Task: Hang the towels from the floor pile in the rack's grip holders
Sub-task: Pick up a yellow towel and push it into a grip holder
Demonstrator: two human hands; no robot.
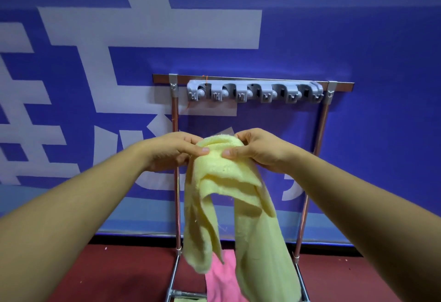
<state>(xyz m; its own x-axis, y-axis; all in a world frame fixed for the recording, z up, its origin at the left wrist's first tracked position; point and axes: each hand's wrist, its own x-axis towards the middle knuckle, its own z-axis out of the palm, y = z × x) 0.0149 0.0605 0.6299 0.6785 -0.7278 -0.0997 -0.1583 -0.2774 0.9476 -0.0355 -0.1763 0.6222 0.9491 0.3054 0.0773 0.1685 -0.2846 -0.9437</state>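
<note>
Hands, left hand (176, 151) and right hand (253, 149), pinch the towel (229, 196) hanging lengthwise below them, with the holders (254, 93) straight above.

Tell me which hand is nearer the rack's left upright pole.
Left. The left hand crosses in front of that pole, pinching the yellow towel; the right hand holds the towel's other side, well to the pole's right.
</note>
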